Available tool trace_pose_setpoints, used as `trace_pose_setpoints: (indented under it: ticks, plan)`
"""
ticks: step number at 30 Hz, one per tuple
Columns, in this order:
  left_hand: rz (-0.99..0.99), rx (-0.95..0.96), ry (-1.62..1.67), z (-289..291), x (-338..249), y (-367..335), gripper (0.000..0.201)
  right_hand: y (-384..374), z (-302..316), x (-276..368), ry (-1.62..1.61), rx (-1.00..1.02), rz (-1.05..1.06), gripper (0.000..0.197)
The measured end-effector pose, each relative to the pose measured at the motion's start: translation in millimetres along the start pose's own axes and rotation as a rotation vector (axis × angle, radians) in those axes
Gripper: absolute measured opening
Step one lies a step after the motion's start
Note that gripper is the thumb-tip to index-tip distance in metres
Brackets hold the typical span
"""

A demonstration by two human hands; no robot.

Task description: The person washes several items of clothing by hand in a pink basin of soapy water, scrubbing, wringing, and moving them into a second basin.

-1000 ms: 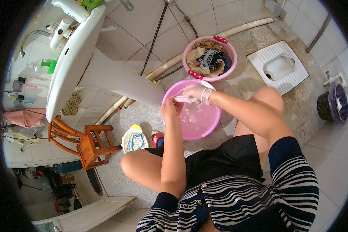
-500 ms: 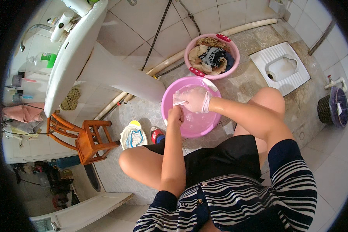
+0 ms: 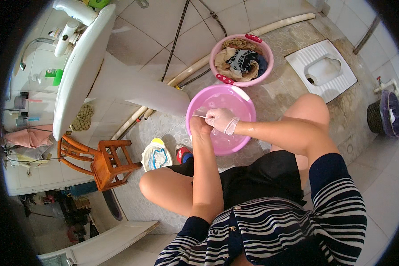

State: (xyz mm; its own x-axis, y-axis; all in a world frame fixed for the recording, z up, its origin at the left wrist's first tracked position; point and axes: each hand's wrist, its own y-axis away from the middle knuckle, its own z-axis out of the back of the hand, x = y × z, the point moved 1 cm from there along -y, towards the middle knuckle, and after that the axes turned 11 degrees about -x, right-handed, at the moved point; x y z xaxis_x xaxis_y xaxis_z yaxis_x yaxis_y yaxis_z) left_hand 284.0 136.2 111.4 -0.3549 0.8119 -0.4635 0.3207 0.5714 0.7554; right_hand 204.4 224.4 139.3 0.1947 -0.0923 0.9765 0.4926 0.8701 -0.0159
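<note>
My right hand (image 3: pixel 222 120) wears a thin, see-through whitish glove and pinches the white edge of a second filmy glove (image 3: pixel 200 115). That edge lies at the fingers of my bare left hand (image 3: pixel 201 127), where clear film shows beyond it. How far the left fingers reach into the film, and whether they are bent, is hidden. Both hands are over the near left part of a pink basin (image 3: pixel 249 114) with cloudy, sudsy water in it.
A second pink basin (image 3: pixel 271 66) of clothes stands behind, near a squat toilet (image 3: pixel 321 71). At left are a white sink (image 3: pixel 82 66), a wooden chair (image 3: pixel 104 166) and a small white tub (image 3: pixel 146 158) with cloth inside. A bin (image 3: pixel 377 117) stands far right.
My left hand has turned and moved slightly nearer to me, its fist no longer showing. My right fingers now close on the glove edge beside it.
</note>
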Motion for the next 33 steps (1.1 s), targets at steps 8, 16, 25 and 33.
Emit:
trace_pose_setpoints:
  ticks: [8, 16, 25, 33]
  plan:
    - [-0.526, 0.149, -0.399, -18.1, 3.0, 23.4, 0.023, 12.8, -2.3, 11.3, -0.233, -0.119, -0.001, 0.012]
    - [-1.097, 0.023, -1.000, -5.0, -4.6, -0.4, 0.024, 30.6, 3.1, 34.9, -0.108, -0.103, 0.234, 0.015]
    - [-2.089, -0.140, -2.361, -25.9, -14.3, 48.0, 0.033, 48.0, -5.2, 31.2, -0.198, 0.011, 0.233, 0.013]
    - [-1.879, 0.029, -2.118, -53.3, -8.6, 95.2, 0.026, -23.1, 49.6, 23.5, -0.555, -0.203, -0.836, 0.030]
